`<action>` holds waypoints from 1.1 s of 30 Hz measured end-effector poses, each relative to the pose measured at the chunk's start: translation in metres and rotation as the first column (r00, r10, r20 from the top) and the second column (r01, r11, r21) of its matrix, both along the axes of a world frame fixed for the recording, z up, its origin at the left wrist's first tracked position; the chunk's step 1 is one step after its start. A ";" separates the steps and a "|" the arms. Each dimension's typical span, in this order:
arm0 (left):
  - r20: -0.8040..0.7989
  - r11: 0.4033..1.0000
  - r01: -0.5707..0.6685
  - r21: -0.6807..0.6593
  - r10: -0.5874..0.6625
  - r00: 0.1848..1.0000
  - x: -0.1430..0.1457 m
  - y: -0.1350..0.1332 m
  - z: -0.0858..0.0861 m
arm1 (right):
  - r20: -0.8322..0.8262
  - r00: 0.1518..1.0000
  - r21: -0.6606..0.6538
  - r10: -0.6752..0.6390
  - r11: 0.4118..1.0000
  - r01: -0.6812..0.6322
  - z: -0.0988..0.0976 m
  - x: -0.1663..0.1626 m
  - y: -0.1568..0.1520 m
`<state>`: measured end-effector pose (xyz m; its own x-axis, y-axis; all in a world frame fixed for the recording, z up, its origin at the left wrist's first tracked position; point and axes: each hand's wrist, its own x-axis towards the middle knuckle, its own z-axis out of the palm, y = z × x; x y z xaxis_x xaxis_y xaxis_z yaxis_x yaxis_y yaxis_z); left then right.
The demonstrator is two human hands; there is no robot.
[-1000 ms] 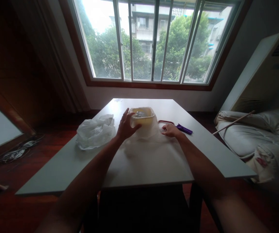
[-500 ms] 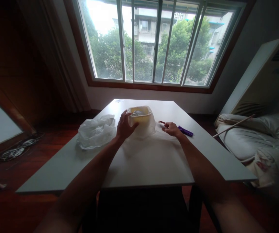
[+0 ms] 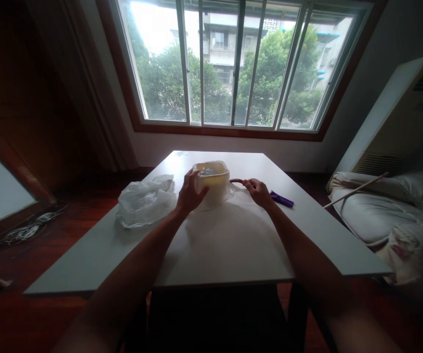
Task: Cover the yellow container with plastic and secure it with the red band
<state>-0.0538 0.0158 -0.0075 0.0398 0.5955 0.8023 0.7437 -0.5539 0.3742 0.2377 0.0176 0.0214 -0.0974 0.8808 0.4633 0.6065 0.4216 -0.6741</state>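
A yellowish tub (image 3: 213,185) wrapped in thin clear plastic stands on the white table (image 3: 211,245). My left hand (image 3: 190,192) is curled against the tub's left side and grips it through the plastic. My right hand (image 3: 257,191) rests on the table just right of the tub, its fingers pinched on a thin reddish-brown loop (image 3: 235,181) that lies beside the tub. A purple object (image 3: 281,198) lies right behind that hand.
A crumpled clear plastic bag (image 3: 144,201) lies on the table's left part. A large window (image 3: 233,63) fills the far wall. To the right are a white cushioned seat (image 3: 381,211) with a thin stick across it and a white cabinet unit (image 3: 399,117).
My right hand has moved left towards the tub, drawing the reddish loop with it. My left hand's spread fingers have closed onto the tub's side. The plastic around the tub has tightened.
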 end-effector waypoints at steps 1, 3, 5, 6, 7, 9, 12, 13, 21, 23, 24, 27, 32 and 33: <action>0.000 1.000 0.005 -0.006 -0.005 1.000 0.000 0.000 0.000 | -0.007 1.000 0.005 0.028 1.000 -0.028 0.001 -0.004 -0.003; 0.002 1.000 0.014 -0.010 -0.014 1.000 0.000 0.000 0.000 | -0.004 0.997 0.014 0.077 0.997 -0.077 0.003 -0.010 -0.009; 0.010 1.000 0.017 -0.005 -0.017 1.000 0.001 0.000 0.000 | 0.018 0.992 0.021 0.128 0.992 -0.128 0.003 -0.014 -0.013; 0.015 1.000 0.017 -0.003 -0.017 1.000 0.001 0.000 0.000 | 0.034 0.987 0.018 0.157 0.987 -0.157 0.002 -0.016 -0.015; 0.019 1.000 0.018 0.000 -0.018 1.000 0.002 0.000 0.000 | 0.051 0.981 0.009 0.189 0.982 -0.190 0.001 -0.016 -0.016; 0.024 1.000 0.020 0.010 -0.020 1.000 0.002 -0.001 0.000 | 0.088 0.965 -0.012 0.247 0.969 -0.247 -0.002 -0.016 -0.015; 0.028 0.999 0.021 0.027 -0.022 0.999 0.003 -0.002 0.002 | 0.145 0.964 -0.001 0.221 0.975 -0.224 -0.006 -0.013 -0.010; 0.031 0.999 0.021 0.032 -0.022 0.999 0.003 -0.002 0.003 | 0.159 0.970 0.014 0.182 0.982 -0.187 -0.007 -0.012 -0.007; 0.055 0.997 0.056 0.058 -0.060 0.997 0.007 -0.007 0.008 | 0.184 0.980 0.036 -0.074 0.997 0.069 -0.014 0.006 0.011; 0.067 0.995 0.071 0.064 -0.076 0.995 0.008 -0.007 0.008 | 0.203 0.977 0.011 -0.066 0.998 0.065 -0.016 0.008 0.013; 0.076 0.995 0.078 0.067 -0.083 0.994 0.009 -0.007 0.008 | 0.213 0.975 0.002 -0.058 0.998 0.059 -0.017 0.009 0.014; 0.099 0.993 0.094 0.076 -0.101 0.990 0.010 -0.008 0.008 | 0.258 0.964 0.003 -0.072 0.997 0.074 -0.019 0.011 0.016; 0.114 0.990 0.121 0.067 -0.128 0.985 0.011 -0.009 0.009 | 0.406 0.877 0.072 -0.256 0.966 0.249 -0.023 0.019 0.023; 0.117 0.990 0.130 0.062 -0.136 0.984 0.011 -0.010 0.009 | 0.436 0.850 0.078 -0.294 0.954 0.290 -0.023 0.022 0.025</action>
<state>-0.0425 0.0061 0.0019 0.0167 0.5472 0.8368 0.6134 -0.6665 0.4236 0.2595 0.0425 -0.0020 -0.0312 0.8969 0.4411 0.9339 0.1834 -0.3068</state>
